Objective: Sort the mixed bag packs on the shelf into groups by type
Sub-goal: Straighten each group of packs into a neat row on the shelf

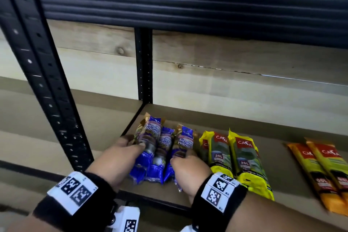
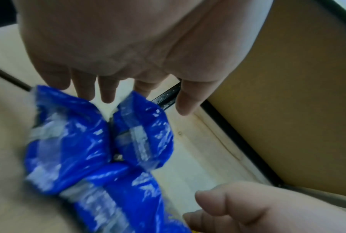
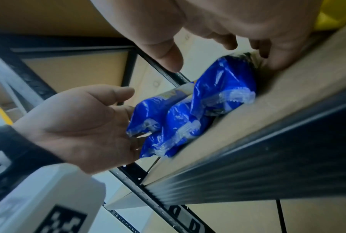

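Landmark: the black corner upright (image 1: 145,66) at the back of the shelf (image 1: 216,128). Going left to right from it.

Left hand (image 1: 120,158) sits just below and left of the upright, at the shelf's left end. Fingers look straight and apart in the left wrist view, thumb lying on the leftmost blue pack (image 1: 148,143); pressing against it, not clamped.

Three blue packs lie side by side just in front of the upright: that leftmost one, a middle blue pack (image 1: 164,147) tucked slightly lower between its neighbours, and the rightmost blue pack (image 1: 183,143). All touching or nearly so.

Right hand (image 1: 188,171) is right of the upright, at the near end of the rightmost blue pack. Fingers partly curled, thumb apart from them; they touch the pack's side, but whether it really grips is unclear, cannot tell.

Further right of the upright: two yellow packs (image 1: 235,158) side by side, just beside the blue ones. Well right again, two orange packs (image 1: 323,171), overlapping, partly cut by the frame edge.

Step in hand, my read: squaring up the blue group, both hands squeezing it together from either side. Groups look already sorted by colour. Next move probably calls for nudging the blue packs parallel and keeping a gap from the yellow ones; slick wrappers may slide over each other.
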